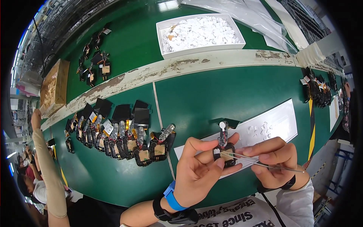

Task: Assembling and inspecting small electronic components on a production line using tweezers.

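My left hand [194, 170] is closed around a small black electronic assembly [229, 162]. A clear part with a round white piece [222, 125] on it sticks up from the assembly. Between the fingers of my right hand [278, 160] is a pair of metal tweezers [261, 163]. Their tips reach the assembly beside my left thumb; whether they pinch anything there is too small to tell. Beneath my hands lies a white board [284, 115], with several small white pieces [259, 130] on it.
Several similar black assemblies [143, 156] stand in a row at the left, and others lie at the far left and far right. A white box [163, 44] of white scraps and a cardboard box [56, 87] stand beyond. Another person's sleeved arm [49, 170] reaches in at left.
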Motion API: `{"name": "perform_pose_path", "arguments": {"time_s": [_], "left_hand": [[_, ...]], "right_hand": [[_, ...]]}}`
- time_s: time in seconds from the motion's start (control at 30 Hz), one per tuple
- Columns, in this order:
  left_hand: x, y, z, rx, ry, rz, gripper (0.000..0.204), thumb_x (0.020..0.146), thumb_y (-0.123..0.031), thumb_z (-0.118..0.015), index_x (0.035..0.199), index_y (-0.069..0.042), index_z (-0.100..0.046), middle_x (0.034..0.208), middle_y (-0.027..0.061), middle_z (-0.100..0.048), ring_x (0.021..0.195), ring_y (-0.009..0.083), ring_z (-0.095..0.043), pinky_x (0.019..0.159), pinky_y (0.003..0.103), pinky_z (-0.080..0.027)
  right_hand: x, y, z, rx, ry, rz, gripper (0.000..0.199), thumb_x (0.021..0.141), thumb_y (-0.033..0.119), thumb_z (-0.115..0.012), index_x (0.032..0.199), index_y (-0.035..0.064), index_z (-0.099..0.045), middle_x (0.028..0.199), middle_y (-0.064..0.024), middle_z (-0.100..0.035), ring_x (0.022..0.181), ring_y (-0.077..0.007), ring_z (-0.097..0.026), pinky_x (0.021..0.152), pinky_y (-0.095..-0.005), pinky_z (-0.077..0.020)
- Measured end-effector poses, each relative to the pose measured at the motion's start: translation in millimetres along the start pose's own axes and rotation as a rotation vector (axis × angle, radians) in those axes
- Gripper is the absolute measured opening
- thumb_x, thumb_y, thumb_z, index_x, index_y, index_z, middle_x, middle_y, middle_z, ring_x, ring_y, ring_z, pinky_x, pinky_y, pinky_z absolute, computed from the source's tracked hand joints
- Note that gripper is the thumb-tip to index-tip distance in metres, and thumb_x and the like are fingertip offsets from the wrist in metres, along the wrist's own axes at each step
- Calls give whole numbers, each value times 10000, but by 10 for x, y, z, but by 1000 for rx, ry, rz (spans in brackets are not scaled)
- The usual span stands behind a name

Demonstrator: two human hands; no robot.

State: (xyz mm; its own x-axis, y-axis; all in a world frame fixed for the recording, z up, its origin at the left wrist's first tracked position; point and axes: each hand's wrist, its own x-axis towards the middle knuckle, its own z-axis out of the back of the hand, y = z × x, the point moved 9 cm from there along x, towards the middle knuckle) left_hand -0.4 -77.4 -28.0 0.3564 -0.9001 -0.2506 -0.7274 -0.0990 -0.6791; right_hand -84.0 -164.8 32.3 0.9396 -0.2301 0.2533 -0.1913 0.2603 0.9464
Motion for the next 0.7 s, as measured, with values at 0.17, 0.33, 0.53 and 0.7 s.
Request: {"name": "perform_pose_path", "arguments": {"time_s": [0.17, 0.33, 0.53, 0.7], "left_hand": [[23, 34, 9, -1, 10, 6, 292, 901, 109, -363, 1133, -64, -317, 1263, 247, -487, 1276, 358, -366, 922, 487, -496], [-3, 6, 4, -16, 0, 3, 286, 904, 104, -372, 1130, -62, -317, 1255, 241, -494, 1276, 358, -366, 924, 492, -494], [0, 5, -13, -25, 16, 16, 288, 905, 100, -382, 1129, -68, -316, 1270, 251, -478, 1272, 353, -375, 927, 493, -492], [-2, 2, -10, -16, 1, 15, 295, 904, 103, -381, 1133, -69, -311, 1279, 254, -470, 1268, 347, -384, 929, 490, -491]], "right_hand": [[-3, -20, 13, -12, -8, -2, 270, 840, -60, -535, 1034, 5, -360, 1058, -246, -505, 1013, -361, -600, 891, -436, -526], [15, 2, 0, -11, -5, 10, 267, 841, -56, -539, 1031, 6, -362, 1054, -243, -506, 1010, -365, -601, 887, -442, -528], [-14, -5, 5, 19, -26, 15, 278, 841, -51, -546, 1041, 13, -365, 1052, -236, -507, 1008, -371, -601, 892, -451, -522], [3, 0, -3, 7, -13, 21, 281, 844, -45, -547, 1048, 15, -363, 1053, -234, -507, 1006, -377, -601, 897, -452, -519]]}}
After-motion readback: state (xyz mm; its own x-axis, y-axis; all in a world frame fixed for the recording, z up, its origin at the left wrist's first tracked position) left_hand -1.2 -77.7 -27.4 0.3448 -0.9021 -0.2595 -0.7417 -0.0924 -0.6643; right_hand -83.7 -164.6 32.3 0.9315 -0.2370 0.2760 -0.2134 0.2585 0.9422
